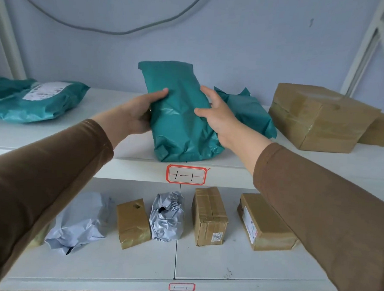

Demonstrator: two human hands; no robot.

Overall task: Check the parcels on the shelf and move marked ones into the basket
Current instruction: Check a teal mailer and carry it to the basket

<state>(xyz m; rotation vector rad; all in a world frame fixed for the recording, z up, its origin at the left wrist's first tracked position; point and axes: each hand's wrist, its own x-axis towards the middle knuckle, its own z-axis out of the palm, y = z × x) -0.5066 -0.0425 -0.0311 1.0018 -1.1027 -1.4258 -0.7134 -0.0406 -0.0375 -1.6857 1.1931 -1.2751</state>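
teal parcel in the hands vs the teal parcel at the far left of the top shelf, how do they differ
The held teal parcel stands tilted up, gripped by the left hand and right hand; the left teal parcel lies flat, untouched. The left one shows a white label; the held one shows none on this face. The held one sits at the top shelf front edge. Both are crinkled teal plastic mailers.

Top shelf [128, 170]: my green bag [179, 122], more green bags [38, 101], brown boxes [318, 117]. Lower shelf [224, 266]: grey bags [80, 221], three brown boxes [209, 216]. Red tags [186, 174] on shelf edges.
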